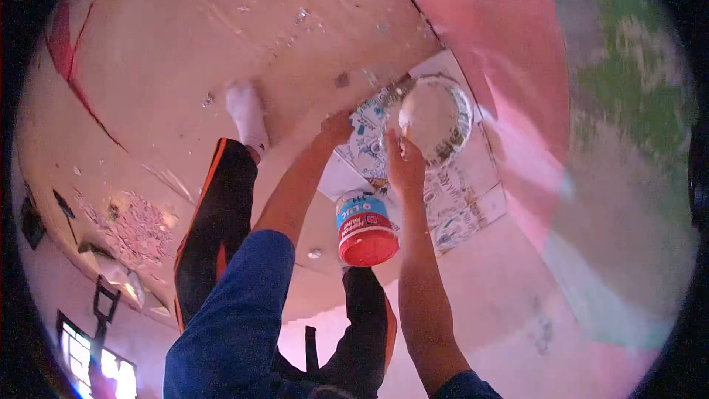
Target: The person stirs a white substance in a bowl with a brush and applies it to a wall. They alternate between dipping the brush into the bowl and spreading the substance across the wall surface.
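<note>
A round tub (467, 97) of whitish material stands on a printed cardboard sheet (452, 199). My right hand (408, 166) is at the tub's near left rim, fingers bent together over it; what they grip there is too blurred to make out. My left hand (337, 128) is closed at the sheet's left edge, and whatever lies in its fingers is hidden. Between my forearms, close to my leg, a red and blue paint can (363, 225) with a "Nippon Paint" label sits with its red end towards me.
Flakes and debris dot the floor (170, 52), with a heap of chips (133, 229) at left. A painted wall (509, 37) rises on the right, pink with green patches. My foot (246, 114) rests left of the sheet. A long-handled tool (102, 318) stands near a window (88, 358).
</note>
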Motion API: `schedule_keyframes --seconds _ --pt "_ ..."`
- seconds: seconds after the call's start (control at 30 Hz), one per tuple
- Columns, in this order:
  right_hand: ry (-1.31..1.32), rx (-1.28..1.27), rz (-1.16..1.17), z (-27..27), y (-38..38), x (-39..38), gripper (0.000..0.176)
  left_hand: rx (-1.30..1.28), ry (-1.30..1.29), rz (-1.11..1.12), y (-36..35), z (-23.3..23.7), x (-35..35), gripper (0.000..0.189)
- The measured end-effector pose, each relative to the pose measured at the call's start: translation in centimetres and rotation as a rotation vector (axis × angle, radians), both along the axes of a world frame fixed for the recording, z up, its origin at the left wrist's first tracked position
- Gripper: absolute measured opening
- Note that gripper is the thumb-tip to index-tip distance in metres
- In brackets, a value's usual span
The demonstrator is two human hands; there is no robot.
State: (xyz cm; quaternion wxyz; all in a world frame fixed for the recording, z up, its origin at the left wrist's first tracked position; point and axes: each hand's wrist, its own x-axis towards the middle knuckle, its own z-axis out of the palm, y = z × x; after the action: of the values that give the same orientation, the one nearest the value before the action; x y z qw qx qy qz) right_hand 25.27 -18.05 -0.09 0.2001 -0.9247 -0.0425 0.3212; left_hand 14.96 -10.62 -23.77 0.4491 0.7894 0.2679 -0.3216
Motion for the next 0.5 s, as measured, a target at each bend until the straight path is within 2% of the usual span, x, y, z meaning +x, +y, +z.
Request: schedule_keyframes --seconds 0.07,0.1,0.13,0.17,0.23,0.27,0.3,0.33,0.37,0.43,0.5 --pt "-0.117 0.072 0.018 0.8 -0.5 -0.3 0.045 0.073 -0.083 -0.015 0.1 0.8 -0.5 0.037" --pt "-0.184 0.146 -0.007 0.7 -1.2 -0.5 0.042 0.108 -0.214 0.002 0.3 -0.2 -1.1 0.035" --pt "-0.209 0.14 -0.053 1.0 -1.7 -0.3 0.042 0.132 -0.352 0.014 0.6 -0.3 -0.8 0.033" --pt "-0.182 0.088 -0.049 1.2 -2.2 0.1 0.04 0.119 -0.379 -0.03 0.7 -0.5 -0.2 0.033" --pt "-0.152 0.03 -0.074 1.6 -2.7 0.3 0.039 0.063 -0.13 -0.128 1.5 1.0 0.0 0.027" --pt "-0.126 0.06 -0.064 1.6 -2.9 0.4 0.039 0.058 -0.137 -0.154 1.6 -0.5 -0.6 0.027" --pt "-0.1 0.092 -0.042 1.6 -3.2 0.9 0.038 0.22 -0.319 -0.226 1.5 -3.6 -1.3 0.025" --pt "-0.095 0.088 -0.073 2.1 -3.2 0.8 0.038 0.374 -0.493 -0.312 1.9 -3.2 -1.2 0.023" --pt "-0.12 0.127 -0.076 2.0 -3.2 0.4 0.039 0.303 -0.324 -0.24 2.8 -3.5 -1.5 0.022" --pt "-0.195 0.17 -0.092 1.6 -2.6 0.3 0.04 0.286 -0.303 -0.203 4.5 -0.9 -1.7 0.019" --pt "-0.163 0.195 -0.129 1.6 -1.7 0.1 0.038 0.284 -0.314 -0.174 6.4 0.7 -0.9 0.017"
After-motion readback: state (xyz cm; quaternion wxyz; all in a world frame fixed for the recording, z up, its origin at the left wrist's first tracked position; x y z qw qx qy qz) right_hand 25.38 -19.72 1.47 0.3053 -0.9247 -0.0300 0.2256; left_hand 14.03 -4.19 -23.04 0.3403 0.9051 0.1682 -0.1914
